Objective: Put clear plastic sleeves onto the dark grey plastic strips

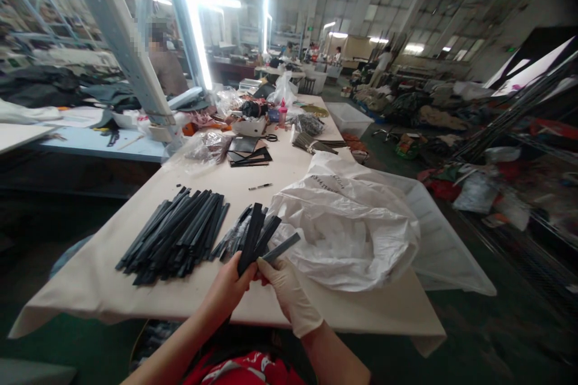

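My bare left hand [229, 289] is closed around the lower ends of several dark fabric strips [253, 230], which fan out upward. My right hand [285, 286], in a pale glove, pinches one greyer strip [284, 246] that angles away to the right. Both hands meet near the table's front edge. To the left lies a large pile of dark strips [180, 234]. Just behind my hands is a smaller heap of strips [232, 233], partly hidden by those I hold. A crumpled white plastic bag [347, 228] lies to the right.
A pen [261, 186] lies mid-table on the pale cloth cover [81, 307]. Farther back are dark flat pieces [248, 153], scissors [271, 138], a clear plastic bag [203, 150] and a tied bundle [311, 143]. A translucent bin [442, 234] stands off the right edge. Other people are in the background.
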### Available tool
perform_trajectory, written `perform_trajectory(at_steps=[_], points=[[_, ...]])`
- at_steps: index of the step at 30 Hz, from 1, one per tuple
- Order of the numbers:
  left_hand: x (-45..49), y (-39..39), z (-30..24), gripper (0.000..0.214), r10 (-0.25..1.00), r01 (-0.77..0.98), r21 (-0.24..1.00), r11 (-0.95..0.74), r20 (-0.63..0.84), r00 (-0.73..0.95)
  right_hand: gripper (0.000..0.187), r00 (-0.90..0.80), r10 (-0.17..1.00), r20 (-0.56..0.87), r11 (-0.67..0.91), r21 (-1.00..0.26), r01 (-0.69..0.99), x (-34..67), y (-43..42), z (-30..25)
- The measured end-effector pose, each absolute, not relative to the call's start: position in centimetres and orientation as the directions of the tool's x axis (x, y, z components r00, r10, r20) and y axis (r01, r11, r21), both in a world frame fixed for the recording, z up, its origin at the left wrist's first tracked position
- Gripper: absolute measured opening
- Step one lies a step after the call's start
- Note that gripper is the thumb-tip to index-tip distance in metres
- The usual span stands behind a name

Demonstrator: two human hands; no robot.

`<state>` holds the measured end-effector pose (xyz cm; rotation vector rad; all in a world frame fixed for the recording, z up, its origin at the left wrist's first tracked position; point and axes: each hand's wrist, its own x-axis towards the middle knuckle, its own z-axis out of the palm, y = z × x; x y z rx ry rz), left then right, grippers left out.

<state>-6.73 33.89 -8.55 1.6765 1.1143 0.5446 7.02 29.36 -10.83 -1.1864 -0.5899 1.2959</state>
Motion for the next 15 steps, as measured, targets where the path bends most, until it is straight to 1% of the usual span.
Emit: perform_trajectory(at_steps=[2, 4, 7, 8, 9, 10, 13, 14, 15], points=[[-6.7, 33.8, -8.7, 0.024, 0.846, 0.365, 0.931, 0.008, -0.201, 0.494, 0.037, 0.302, 0.918, -0.257, -0.118, -0.904, -0.411, 6.8, 29.5, -10.6], [-6.4, 33.9, -8.6, 0.025, 0.844, 0.308, 0.949, 0.063, -0.216, 0.491, 0.035, 0.314, 0.922, -0.226, -0.082, -0.908, -0.412, 6.9, 29.8, -10.2], [-6.2, 34.4, -8.1, 0.029, 0.872, 0.237, 0.963, 0.127, -0.223, 0.437, 0.041, 0.194, 0.969, -0.155, -0.071, -0.922, -0.38, 6.8, 30.1, -10.0], [-6.3, 34.7, -8.1, 0.031, 0.873, 0.242, 0.958, 0.153, -0.246, 0.421, 0.043, 0.15, 0.98, -0.132, -0.071, -0.931, -0.358, 6.9, 30.2, -10.0], [-6.5, 34.9, -8.1, 0.033, 0.87, 0.263, 0.948, 0.18, -0.278, 0.407, 0.046, 0.14, 0.983, -0.119, -0.064, -0.937, -0.345, 7.2, 30.4, -10.1], [-6.7, 35.0, -8.2, 0.034, 0.863, 0.292, 0.935, 0.201, -0.31, 0.399, 0.049, 0.174, 0.978, -0.114, -0.048, -0.937, -0.345, 7.5, 30.5, -10.1], [-7.3, 35.3, -8.4, 0.036, 0.861, 0.346, 0.912, 0.222, -0.35, 0.369, 0.058, 0.376, 0.914, -0.154, 0.007, -0.919, -0.394, 8.0, 31.3, -10.1], [-7.3, 35.3, -8.4, 0.035, 0.872, 0.343, 0.913, 0.219, -0.341, 0.352, 0.058, 0.418, 0.891, -0.176, 0.01, -0.914, -0.405, 7.8, 31.6, -10.1], [-7.2, 35.3, -8.4, 0.034, 0.884, 0.334, 0.918, 0.215, -0.328, 0.332, 0.056, 0.395, 0.898, -0.195, -0.019, -0.913, -0.408, 7.4, 31.8, -10.2]])
